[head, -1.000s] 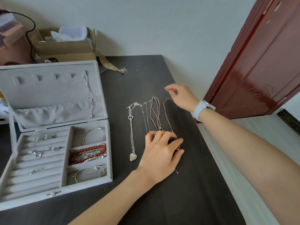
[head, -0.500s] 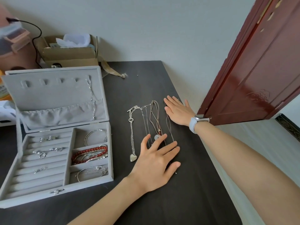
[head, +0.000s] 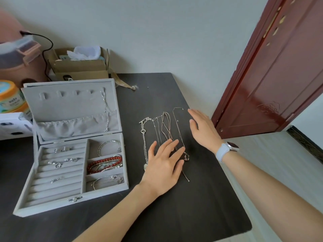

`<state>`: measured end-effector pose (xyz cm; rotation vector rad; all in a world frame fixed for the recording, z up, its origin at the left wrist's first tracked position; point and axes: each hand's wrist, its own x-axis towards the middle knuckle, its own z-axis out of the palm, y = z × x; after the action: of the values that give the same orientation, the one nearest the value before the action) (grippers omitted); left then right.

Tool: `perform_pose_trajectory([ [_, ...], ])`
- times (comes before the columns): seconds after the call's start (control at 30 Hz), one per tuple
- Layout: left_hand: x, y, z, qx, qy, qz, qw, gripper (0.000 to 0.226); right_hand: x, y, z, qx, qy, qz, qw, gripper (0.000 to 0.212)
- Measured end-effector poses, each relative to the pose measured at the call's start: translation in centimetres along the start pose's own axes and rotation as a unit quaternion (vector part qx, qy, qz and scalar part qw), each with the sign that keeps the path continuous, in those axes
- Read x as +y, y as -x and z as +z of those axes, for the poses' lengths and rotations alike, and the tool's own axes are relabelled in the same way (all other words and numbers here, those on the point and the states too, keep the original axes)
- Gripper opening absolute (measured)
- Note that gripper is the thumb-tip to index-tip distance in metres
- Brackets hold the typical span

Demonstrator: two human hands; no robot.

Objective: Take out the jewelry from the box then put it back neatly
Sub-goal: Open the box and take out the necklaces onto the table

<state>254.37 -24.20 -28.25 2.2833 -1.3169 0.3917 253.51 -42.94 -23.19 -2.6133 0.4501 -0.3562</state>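
Lifted off the bench (head: 192,198) since before, right hand (head: 203,131) hovers open; left hand (head: 164,165), open, covers the lower ends of four necklaces (head: 164,128).

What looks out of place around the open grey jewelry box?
One thin silver chain hangs alone from the grey velvet jewelry box lid, while four lid hooks sit bare; the other necklaces lie on the dark table.

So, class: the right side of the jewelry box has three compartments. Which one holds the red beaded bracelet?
The middle compartment: it alone shows the red beaded bracelet. The far compartment and the near compartment hold only silver pieces.
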Motion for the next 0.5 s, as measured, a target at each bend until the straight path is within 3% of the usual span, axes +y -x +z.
perform_pose_trajectory([
  [0.3, -5.3, -1.3, -9.1, 0.096, -0.140, -0.029, 0.985, 0.036, -8.5, 2.3, 0.7, 0.140, 0.046, -0.121, 0.982, 0.045],
  [0.4, -8.9, -0.9, -12.1, 0.100, -0.184, -0.052, 0.976, 0.038, -12.4, 1.3, 1.5, 0.150, 0.028, -0.149, 0.977, 0.048],
  [0.5, -12.4, -0.6, -14.2, 0.105, -0.209, -0.078, 0.969, 0.038, -15.7, -0.2, 2.6, 0.133, 0.003, -0.166, 0.977, 0.036],
])
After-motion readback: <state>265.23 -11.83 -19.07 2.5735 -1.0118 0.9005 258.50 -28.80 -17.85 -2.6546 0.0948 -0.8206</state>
